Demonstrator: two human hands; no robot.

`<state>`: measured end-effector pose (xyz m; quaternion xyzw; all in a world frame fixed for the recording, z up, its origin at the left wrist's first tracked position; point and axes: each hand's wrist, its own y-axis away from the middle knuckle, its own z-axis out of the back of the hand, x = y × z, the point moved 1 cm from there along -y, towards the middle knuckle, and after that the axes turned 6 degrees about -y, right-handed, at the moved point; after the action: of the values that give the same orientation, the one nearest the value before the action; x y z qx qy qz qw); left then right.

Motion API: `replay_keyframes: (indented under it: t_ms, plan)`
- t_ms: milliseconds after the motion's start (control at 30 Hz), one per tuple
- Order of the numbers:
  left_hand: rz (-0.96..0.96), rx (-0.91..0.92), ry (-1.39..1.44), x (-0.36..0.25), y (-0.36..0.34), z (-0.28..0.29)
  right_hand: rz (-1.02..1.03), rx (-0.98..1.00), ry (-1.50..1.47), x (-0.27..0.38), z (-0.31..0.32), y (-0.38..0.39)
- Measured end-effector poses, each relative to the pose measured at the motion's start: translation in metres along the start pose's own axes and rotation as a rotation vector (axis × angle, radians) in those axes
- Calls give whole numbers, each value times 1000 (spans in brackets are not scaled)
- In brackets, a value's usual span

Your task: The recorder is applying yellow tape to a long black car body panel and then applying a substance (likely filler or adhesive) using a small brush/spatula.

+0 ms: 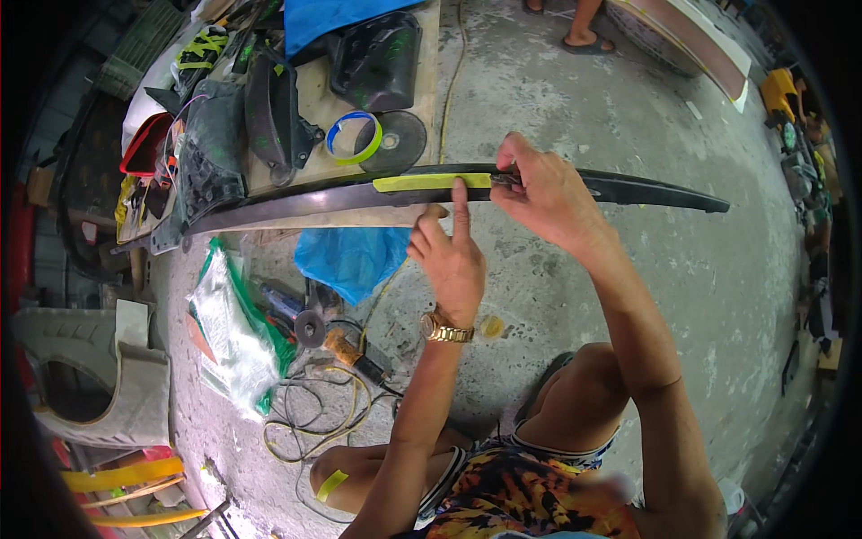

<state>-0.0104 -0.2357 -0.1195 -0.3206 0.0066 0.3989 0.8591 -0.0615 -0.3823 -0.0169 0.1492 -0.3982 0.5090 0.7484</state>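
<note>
A long, narrow black trim strip (319, 199) runs across in front of me, its left part over a board. Along its middle lies a strip of yellow masking tape (417, 182). My left hand (452, 265), with a gold watch (446, 329) at the wrist, presses its stretched index finger on the tape near its right end; the other fingers are partly bent and hold nothing. My right hand (552, 198) is closed in a pinch at the tape's right end, around something small and dark that I cannot make out.
Beyond the strip lie a tape roll (354, 137), a grey disc (395, 142) and black plastic parts (375, 61). Below it are a blue plastic sheet (350, 262), an angle grinder (310, 326), coiled cables (314, 409) and a clear plastic bag (235, 328). Another person's foot (588, 43) shows at the far side.
</note>
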Motion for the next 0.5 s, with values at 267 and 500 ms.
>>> replay_keyframes:
  t_ms: [267, 500]
  plan:
    - [-23, 7, 14, 0, 0, 3, -19, -10, 10, 1, 1, 2]
    - [22, -12, -86, 31, -4, 10, 25, -31, 14, -3, 0, 3]
